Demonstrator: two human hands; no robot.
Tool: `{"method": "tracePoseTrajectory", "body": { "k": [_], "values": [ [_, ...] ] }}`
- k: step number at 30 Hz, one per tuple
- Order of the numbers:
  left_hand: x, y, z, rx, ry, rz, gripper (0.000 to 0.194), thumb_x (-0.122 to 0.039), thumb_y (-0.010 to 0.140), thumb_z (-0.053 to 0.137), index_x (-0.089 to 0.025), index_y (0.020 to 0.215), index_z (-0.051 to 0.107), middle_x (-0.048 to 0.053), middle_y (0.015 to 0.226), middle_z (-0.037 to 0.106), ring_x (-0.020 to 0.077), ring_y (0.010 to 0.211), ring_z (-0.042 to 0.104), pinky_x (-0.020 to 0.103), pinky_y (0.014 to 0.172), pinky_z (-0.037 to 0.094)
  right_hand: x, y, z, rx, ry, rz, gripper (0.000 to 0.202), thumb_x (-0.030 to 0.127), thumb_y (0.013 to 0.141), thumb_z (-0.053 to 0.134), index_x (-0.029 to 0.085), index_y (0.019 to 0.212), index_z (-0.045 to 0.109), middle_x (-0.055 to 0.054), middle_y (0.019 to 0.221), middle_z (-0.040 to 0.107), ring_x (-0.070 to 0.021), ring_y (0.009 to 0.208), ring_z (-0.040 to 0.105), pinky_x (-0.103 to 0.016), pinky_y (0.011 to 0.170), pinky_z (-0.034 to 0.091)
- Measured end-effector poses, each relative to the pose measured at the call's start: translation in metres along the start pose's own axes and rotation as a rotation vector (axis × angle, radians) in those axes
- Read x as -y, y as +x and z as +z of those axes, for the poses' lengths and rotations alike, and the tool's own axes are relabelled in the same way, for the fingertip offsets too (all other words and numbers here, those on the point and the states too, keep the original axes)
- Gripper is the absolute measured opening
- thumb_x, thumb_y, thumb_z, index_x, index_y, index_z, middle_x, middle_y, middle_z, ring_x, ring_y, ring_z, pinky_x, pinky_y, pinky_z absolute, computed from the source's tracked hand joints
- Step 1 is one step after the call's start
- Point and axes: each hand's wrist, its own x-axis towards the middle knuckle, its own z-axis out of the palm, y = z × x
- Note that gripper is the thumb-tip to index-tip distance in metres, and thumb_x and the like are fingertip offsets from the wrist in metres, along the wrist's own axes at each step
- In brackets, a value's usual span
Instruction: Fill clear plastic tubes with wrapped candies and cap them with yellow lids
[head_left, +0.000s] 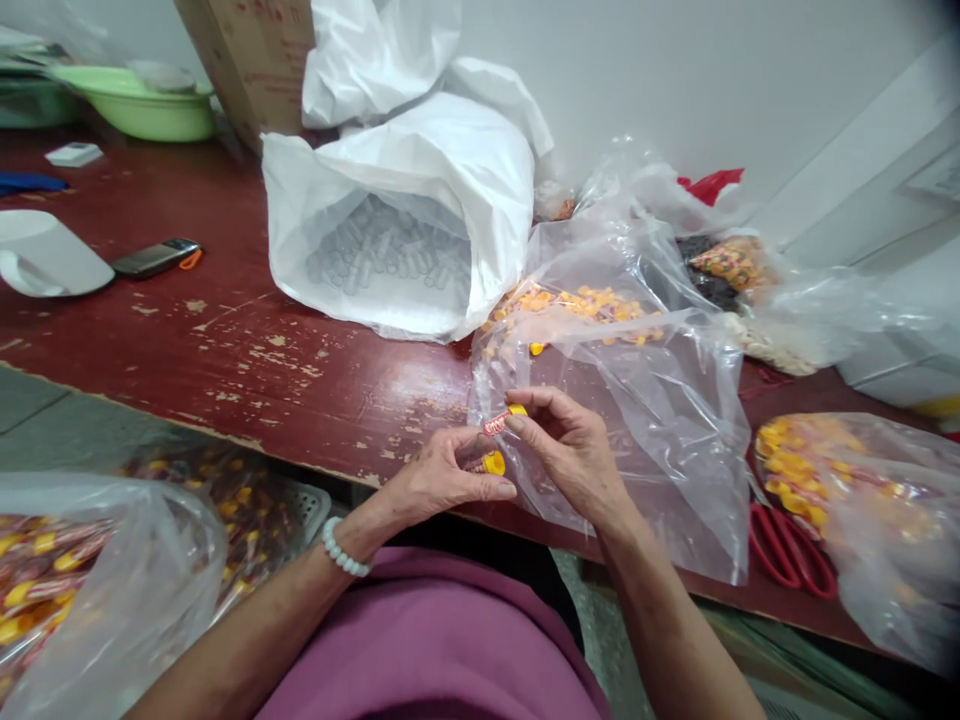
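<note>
My right hand (pixel 566 440) pinches a yellow cap (pixel 517 409) with a small red-and-white printed strip (pixel 496 424) sticking out of it, pointing toward my left fingers. My left hand (pixel 442 475) is curled around a small yellow-capped tube (pixel 493 462), mostly hidden by the fingers and thumb. Both hands are close together above the table's front edge. Just behind them, a clear plastic bag (pixel 645 410) lies spread out with many yellow caps (pixel 585 302) inside. Behind my left hand, a white sack (pixel 495 230) lies open toward me, holding many clear tubes (pixel 390 245).
Red-handled scissors (pixel 791 555) lie at right beside a bag of yellow-capped pieces (pixel 814 465). Filled bags (pixel 52 570) stand low at left, below the table edge. A phone (pixel 154 258), white mug (pixel 49 255), green basin (pixel 142 105) and cardboard box (pixel 251 60) occupy the worn red table (pixel 225 350).
</note>
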Motion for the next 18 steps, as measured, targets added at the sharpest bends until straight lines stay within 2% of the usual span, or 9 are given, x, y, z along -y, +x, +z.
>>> {"method": "tracePoseTrajectory", "body": {
  "k": [2, 4, 6, 8, 12, 15, 18],
  "values": [
    [-0.002, -0.001, -0.001, -0.006, 0.020, -0.002, 0.031, -0.025, 0.067, 0.076, -0.013, 0.095, 0.069, 0.006, 0.094, 0.067, 0.0169, 0.087, 0.060, 0.024, 0.078, 0.046, -0.001, 0.000, -0.002, 0.010, -0.059, -0.061, 0.024, 0.036, 0.082, 0.064, 0.023, 0.102, 0.066, -0.003, 0.093, 0.066, -0.0148, 0.080, 0.061, -0.030, 0.073, 0.051],
    [-0.004, -0.003, -0.004, -0.032, 0.076, -0.034, 0.028, -0.029, 0.070, 0.073, -0.014, 0.093, 0.069, 0.003, 0.078, 0.065, 0.0124, 0.070, 0.058, 0.020, 0.063, 0.044, 0.000, 0.000, -0.002, -0.007, -0.097, -0.104, 0.022, 0.035, 0.083, 0.063, 0.023, 0.101, 0.066, -0.003, 0.094, 0.067, -0.0140, 0.078, 0.061, -0.029, 0.071, 0.051],
    [-0.006, -0.003, -0.007, -0.059, 0.153, -0.089, 0.026, -0.033, 0.072, 0.071, -0.015, 0.090, 0.067, -0.003, 0.056, 0.055, 0.0073, 0.048, 0.047, 0.017, 0.046, 0.034, 0.002, 0.000, -0.001, -0.024, -0.142, -0.129, 0.021, 0.034, 0.084, 0.062, 0.022, 0.101, 0.066, -0.002, 0.093, 0.067, -0.0129, 0.074, 0.060, -0.028, 0.068, 0.050],
    [-0.008, -0.001, -0.010, -0.071, 0.208, -0.128, 0.025, -0.037, 0.073, 0.070, -0.015, 0.081, 0.063, -0.006, 0.046, 0.043, 0.0049, 0.039, 0.035, 0.017, 0.038, 0.024, 0.006, 0.000, 0.002, 0.014, -0.188, -0.161, 0.022, 0.034, 0.084, 0.061, 0.022, 0.102, 0.066, -0.002, 0.092, 0.068, -0.0128, 0.073, 0.061, -0.029, 0.071, 0.051],
    [-0.017, 0.008, -0.014, -0.054, 0.132, -0.083, 0.032, -0.035, 0.070, 0.073, -0.017, 0.065, 0.048, -0.008, 0.050, 0.037, 0.0033, 0.041, 0.032, 0.017, 0.039, 0.024, 0.016, 0.006, 0.008, 0.148, -0.158, -0.201, 0.027, 0.035, 0.091, 0.052, 0.024, 0.114, 0.061, -0.002, 0.105, 0.067, -0.0160, 0.094, 0.062, -0.034, 0.087, 0.049],
    [-0.025, 0.013, -0.018, -0.050, 0.069, -0.041, 0.032, -0.034, 0.071, 0.072, -0.016, 0.067, 0.046, -0.007, 0.055, 0.039, 0.0027, 0.043, 0.033, 0.016, 0.040, 0.026, 0.021, 0.011, 0.012, 0.106, -0.147, -0.188, 0.034, 0.038, 0.092, 0.049, 0.025, 0.123, 0.052, -0.005, 0.124, 0.058, -0.0165, 0.098, 0.061, -0.034, 0.085, 0.051],
    [-0.026, 0.013, -0.021, -0.066, 0.053, -0.047, 0.031, -0.032, 0.070, 0.073, -0.016, 0.068, 0.046, -0.007, 0.056, 0.039, 0.0028, 0.043, 0.034, 0.017, 0.041, 0.026, 0.021, 0.013, 0.013, 0.109, -0.302, -0.270, 0.032, 0.043, 0.085, 0.059, 0.025, 0.112, 0.055, -0.006, 0.133, 0.050, -0.0206, 0.109, 0.056, -0.040, 0.092, 0.047]
  ]
}}
